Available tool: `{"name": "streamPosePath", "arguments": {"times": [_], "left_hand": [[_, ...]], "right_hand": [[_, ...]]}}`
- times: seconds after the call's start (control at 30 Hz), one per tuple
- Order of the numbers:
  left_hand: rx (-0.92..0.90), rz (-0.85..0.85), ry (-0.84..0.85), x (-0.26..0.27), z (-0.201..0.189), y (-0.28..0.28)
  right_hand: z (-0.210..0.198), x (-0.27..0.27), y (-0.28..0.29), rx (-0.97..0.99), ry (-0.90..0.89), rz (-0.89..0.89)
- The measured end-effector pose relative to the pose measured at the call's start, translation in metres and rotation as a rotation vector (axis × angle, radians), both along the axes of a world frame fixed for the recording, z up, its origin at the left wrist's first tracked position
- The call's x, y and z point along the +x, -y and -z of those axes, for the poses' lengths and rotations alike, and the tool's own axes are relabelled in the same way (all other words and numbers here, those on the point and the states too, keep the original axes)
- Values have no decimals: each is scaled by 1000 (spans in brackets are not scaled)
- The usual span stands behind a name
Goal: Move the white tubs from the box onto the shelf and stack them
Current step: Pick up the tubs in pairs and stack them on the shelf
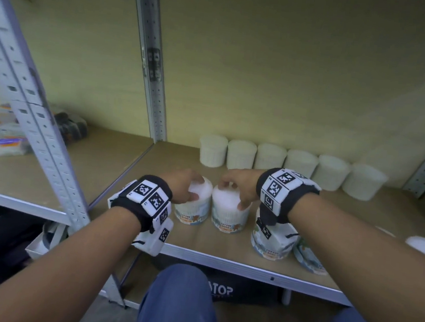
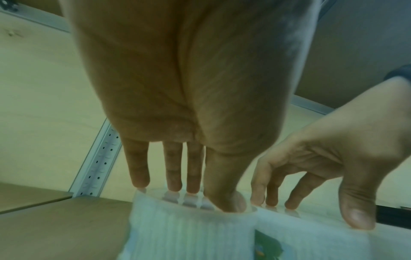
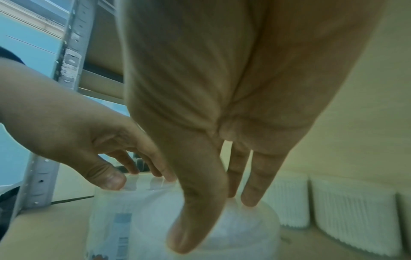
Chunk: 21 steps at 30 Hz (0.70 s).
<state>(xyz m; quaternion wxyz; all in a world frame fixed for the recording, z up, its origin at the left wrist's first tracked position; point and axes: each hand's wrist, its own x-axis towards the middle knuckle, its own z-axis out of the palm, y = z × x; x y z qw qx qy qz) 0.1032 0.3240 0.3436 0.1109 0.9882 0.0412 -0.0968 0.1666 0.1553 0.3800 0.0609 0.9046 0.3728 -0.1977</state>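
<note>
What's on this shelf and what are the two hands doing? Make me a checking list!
Surface: wooden shelf with a metal front edge.
Job's things: six white tubs in a row along the back wall; two labelled tubs side by side near the front, left tub and right tub; more labelled tubs by the right wrist. None stacked yet.
Clutter: blurry packets on the next shelf bay.
Grippers: left hand grips the left tub's top; right hand grips the right tub's top.
Cables: nothing seen.
Surroundings: grey metal uprights, pale back wall, blue trouser legs below.
</note>
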Motion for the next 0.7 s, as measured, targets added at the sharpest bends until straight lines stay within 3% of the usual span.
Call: {"name": "streamPosePath", "arguments": {"times": [0.7], "left_hand": [[17,58,-12,-31,-3,10]], "right_hand": [[6,-33,24,48,-42,7]]}}
